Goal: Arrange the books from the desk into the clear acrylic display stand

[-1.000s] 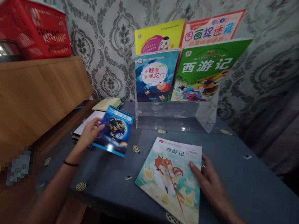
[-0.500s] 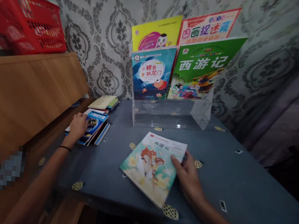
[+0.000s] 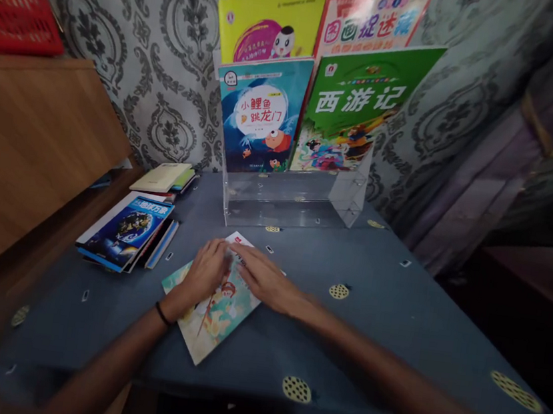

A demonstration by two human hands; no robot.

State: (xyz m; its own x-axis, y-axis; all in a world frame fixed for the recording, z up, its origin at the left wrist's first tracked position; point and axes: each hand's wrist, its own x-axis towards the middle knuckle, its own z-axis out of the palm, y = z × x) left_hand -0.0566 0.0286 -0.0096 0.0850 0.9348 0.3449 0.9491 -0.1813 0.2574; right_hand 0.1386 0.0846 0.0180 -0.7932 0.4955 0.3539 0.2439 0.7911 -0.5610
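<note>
A pale green and white picture book [image 3: 231, 309] lies flat and slanted on the table, with cartoon figures on its cover. My left hand [image 3: 206, 269] rests flat over its upper left part, fingers stretched forward. From the other side my right hand [image 3: 267, 280] reaches across the upper right part, its fingers out straight on the cover. The fingertips of both hands come close together near the top corner and hide most of the title. Neither hand is gripping the book.
At the left lies a book pile topped by a blue earth-picture book [image 3: 127, 229], with a cream-coloured book [image 3: 160, 176] on another pile behind. A clear acrylic stand [image 3: 281, 211] holds several upright picture books, including a green one [image 3: 356, 89]. A wooden cabinet [image 3: 30, 157] borders the table [image 3: 382, 334].
My left hand has left the blue book's pile and come onto the picture book. My right hand has let go of the book's right edge and now lies on its cover. The view has shifted.
</note>
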